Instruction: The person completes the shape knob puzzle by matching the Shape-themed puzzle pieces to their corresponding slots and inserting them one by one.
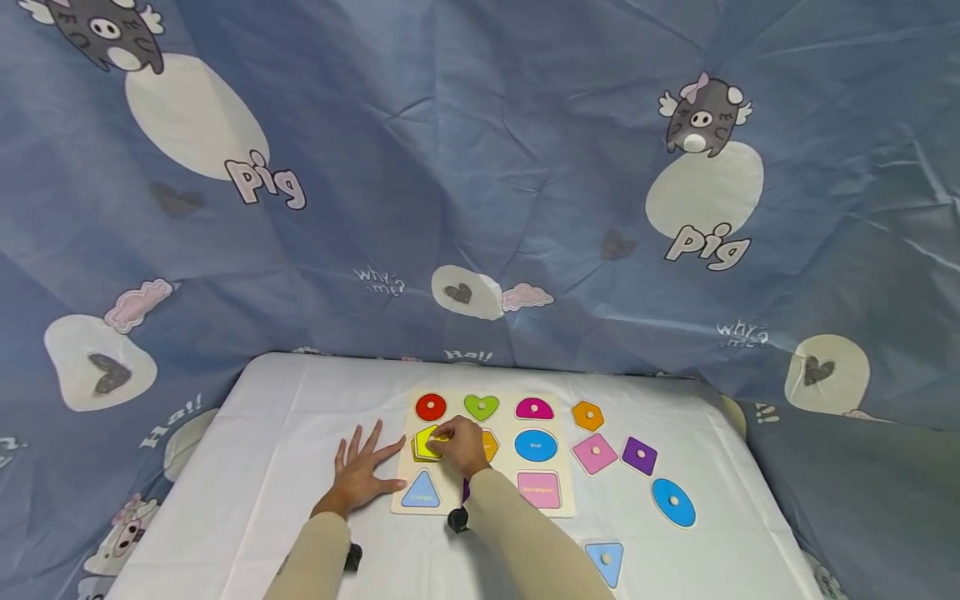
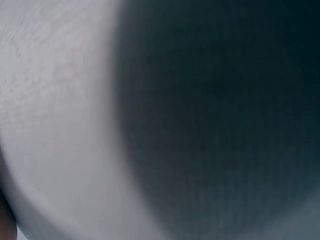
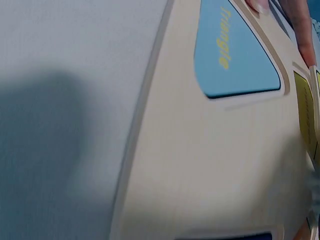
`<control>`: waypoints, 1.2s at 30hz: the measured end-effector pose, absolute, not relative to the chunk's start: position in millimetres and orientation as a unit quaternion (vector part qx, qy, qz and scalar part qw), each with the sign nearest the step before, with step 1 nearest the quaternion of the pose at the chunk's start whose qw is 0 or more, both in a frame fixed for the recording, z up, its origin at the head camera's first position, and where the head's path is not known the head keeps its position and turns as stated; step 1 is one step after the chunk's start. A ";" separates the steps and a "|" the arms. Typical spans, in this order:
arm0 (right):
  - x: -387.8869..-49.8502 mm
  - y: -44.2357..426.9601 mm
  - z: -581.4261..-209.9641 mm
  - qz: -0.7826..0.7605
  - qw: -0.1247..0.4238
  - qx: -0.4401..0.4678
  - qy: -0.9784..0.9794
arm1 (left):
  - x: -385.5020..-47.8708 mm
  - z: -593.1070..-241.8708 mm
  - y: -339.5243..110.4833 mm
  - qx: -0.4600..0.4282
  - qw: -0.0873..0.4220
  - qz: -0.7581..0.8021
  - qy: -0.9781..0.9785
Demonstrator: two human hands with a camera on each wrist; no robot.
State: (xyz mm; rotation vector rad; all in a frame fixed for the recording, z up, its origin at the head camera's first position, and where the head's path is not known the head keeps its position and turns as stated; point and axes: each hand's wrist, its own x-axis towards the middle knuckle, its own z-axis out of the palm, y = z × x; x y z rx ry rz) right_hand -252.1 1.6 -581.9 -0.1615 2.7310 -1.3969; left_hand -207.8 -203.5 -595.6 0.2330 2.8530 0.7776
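Observation:
A wooden shape-puzzle board (image 1: 500, 427) lies on the white-covered table. My right hand (image 1: 463, 446) pinches a yellow pentagon piece (image 1: 427, 440) over the board's yellow recess at the left of the middle row; the piece sits askew to that recess. Spread flat, my left hand (image 1: 362, 473) rests on the table at the board's left edge, with thumb and index fingertip touching it. The blue triangle recess (image 3: 235, 55) shows clearly in the right wrist view, beside part of the yellow recess (image 3: 306, 107). Only blurred white and dark areas fill the left wrist view.
Red circle (image 1: 431, 407), green heart (image 1: 481, 407) and magenta semicircle (image 1: 534, 408) pieces sit in the top row. Right of the board lie an orange hexagon (image 1: 588, 416), pink piece (image 1: 595, 455), purple piece (image 1: 640, 457), blue oval (image 1: 673, 502) and blue triangle (image 1: 605, 564).

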 end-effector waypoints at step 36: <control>-247.2 -15.0 -581.9 -0.413 0.042 -0.026 0.909 | -206.6 -596.1 -204.2 0.073 0.087 0.261 0.959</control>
